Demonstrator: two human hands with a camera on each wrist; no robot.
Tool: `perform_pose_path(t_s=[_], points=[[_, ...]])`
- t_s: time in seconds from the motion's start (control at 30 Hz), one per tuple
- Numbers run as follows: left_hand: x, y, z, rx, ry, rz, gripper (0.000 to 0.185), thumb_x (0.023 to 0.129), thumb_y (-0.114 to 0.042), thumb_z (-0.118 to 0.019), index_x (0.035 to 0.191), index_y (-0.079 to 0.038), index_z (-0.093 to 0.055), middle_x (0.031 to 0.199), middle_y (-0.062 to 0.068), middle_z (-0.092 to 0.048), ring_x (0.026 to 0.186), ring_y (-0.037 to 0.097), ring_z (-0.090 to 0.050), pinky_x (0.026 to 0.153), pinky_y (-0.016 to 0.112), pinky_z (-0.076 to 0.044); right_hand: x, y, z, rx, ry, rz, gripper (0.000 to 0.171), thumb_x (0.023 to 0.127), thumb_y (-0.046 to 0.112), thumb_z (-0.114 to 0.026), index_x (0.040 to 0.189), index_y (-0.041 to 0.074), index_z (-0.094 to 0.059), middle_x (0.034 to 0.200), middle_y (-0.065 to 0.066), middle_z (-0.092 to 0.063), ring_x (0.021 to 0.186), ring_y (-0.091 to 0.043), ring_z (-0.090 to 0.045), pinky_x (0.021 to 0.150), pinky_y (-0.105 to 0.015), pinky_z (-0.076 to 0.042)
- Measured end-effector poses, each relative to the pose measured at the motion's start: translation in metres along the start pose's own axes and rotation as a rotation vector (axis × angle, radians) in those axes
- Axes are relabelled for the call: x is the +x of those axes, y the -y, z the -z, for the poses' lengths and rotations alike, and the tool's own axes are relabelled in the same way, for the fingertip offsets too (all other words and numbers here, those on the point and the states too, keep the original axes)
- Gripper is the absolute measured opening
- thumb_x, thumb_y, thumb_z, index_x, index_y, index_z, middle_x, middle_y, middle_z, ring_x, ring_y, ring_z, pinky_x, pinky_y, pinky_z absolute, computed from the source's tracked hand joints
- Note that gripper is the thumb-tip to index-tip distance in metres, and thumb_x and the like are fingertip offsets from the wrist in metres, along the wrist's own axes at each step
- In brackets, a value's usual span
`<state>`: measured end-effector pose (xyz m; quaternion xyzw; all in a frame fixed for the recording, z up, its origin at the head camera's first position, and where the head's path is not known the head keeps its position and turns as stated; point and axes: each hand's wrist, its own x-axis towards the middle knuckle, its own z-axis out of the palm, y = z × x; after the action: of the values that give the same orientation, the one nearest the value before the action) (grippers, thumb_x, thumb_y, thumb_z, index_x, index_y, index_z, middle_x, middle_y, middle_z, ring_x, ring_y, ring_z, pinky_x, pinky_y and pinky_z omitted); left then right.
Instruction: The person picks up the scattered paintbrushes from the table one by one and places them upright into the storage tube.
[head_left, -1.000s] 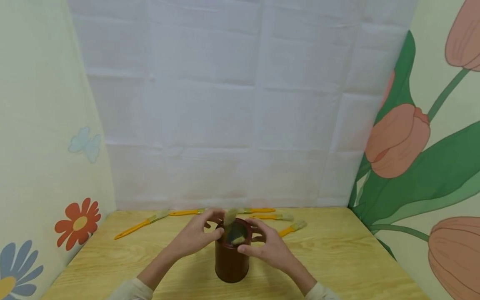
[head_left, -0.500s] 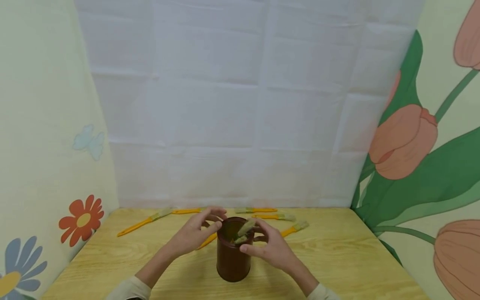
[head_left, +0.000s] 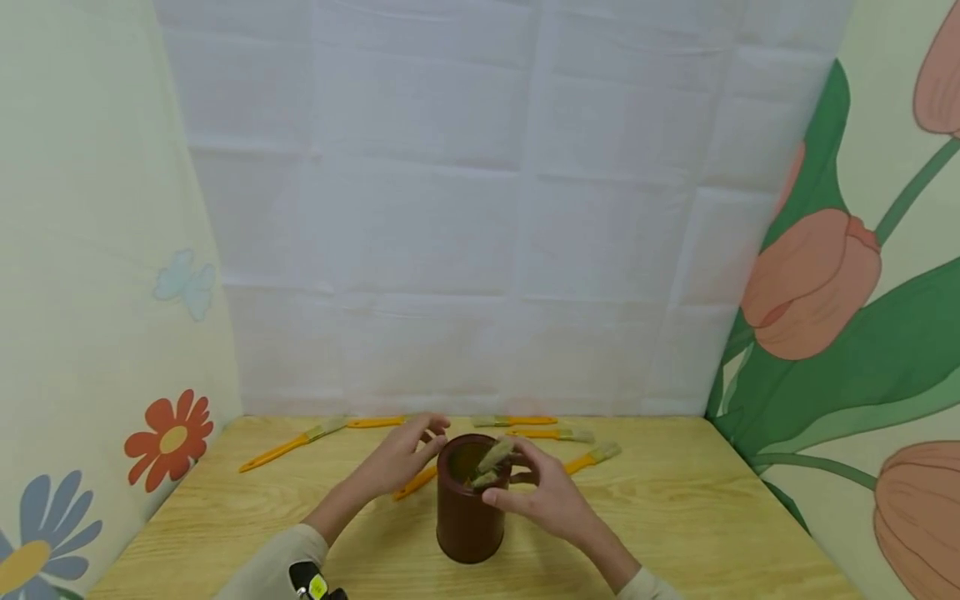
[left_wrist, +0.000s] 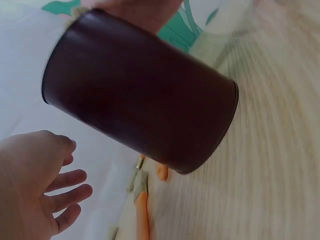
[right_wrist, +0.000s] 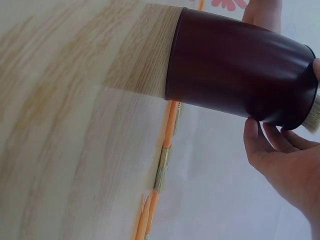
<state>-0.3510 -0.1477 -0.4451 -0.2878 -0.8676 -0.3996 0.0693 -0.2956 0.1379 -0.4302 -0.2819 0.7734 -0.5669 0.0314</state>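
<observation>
A dark brown cylindrical cup (head_left: 468, 521) (left_wrist: 140, 95) (right_wrist: 235, 65) stands upright near the front middle of the wooden table (head_left: 675, 517). Paint brushes (head_left: 493, 457) lean inside it, bristles up; one bristle tip (right_wrist: 312, 117) shows past the rim in the right wrist view. My right hand (head_left: 540, 492) (right_wrist: 285, 160) curls round the cup's rim on the right side, thumb at the front. Just left of the rim, my left hand (head_left: 405, 457) (left_wrist: 35, 185) is apart from the cup, fingers spread and holding nothing.
Several yellow-handled brushes lie on the table behind the cup: one far left (head_left: 292, 446), one at the back (head_left: 513, 421), one at the right (head_left: 588, 457), one beside the cup (head_left: 416, 483). Patterned walls enclose the table on three sides.
A second ago the left hand held a brush upright over the cup. That brush now leans inside the cup, and the left hand has let go and drawn slightly left.
</observation>
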Motion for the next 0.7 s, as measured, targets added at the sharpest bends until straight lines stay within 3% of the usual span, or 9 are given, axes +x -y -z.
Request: perform_pose_path(t_s=[0.17,0.33,0.53,0.7], points=[[0.014,0.018,-0.011,0.091,0.028,0.015,0.032,0.108,-0.025,-0.057,0.134,-0.007,-0.057,0.124,0.014,-0.060,0.106,0.028,-0.062,0.088,0.047,-0.052,-0.001,-0.001,0.000,0.008,0.007,-0.006,0.056,0.093,0.031,-0.079,0.143,0.025,-0.055,0.132,0.002,-0.061,0.121,-0.022,-0.058,0.098,-0.051,-0.049],[0.024,0.027,-0.025,0.277,0.058,-0.001,0.028,0.101,-0.012,-0.066,0.127,-0.004,-0.060,0.115,0.013,-0.061,0.102,0.030,-0.063,0.084,0.049,-0.053,0.000,-0.003,-0.002,0.016,0.011,-0.006,0.057,0.093,0.030,-0.079,0.144,0.025,-0.055,0.133,0.002,-0.061,0.123,-0.025,-0.057,0.098,-0.048,-0.049],[0.030,0.027,-0.037,0.415,0.138,0.000,0.029,0.100,-0.027,-0.068,0.124,-0.012,-0.065,0.114,0.007,-0.063,0.106,0.031,-0.061,0.086,0.060,-0.049,0.000,-0.002,-0.002,0.016,0.006,-0.011,0.057,0.093,0.031,-0.079,0.144,0.026,-0.054,0.133,0.001,-0.061,0.123,-0.024,-0.057,0.099,-0.053,-0.047],[0.036,0.023,-0.042,0.475,0.137,0.003,0.029,0.096,-0.029,-0.072,0.119,-0.012,-0.070,0.107,0.008,-0.063,0.102,0.032,-0.060,0.086,0.064,-0.046,-0.001,0.001,0.000,-0.006,-0.002,-0.014,0.058,0.092,0.031,-0.079,0.144,0.026,-0.054,0.133,0.003,-0.060,0.123,-0.020,-0.057,0.099,-0.046,-0.049]])
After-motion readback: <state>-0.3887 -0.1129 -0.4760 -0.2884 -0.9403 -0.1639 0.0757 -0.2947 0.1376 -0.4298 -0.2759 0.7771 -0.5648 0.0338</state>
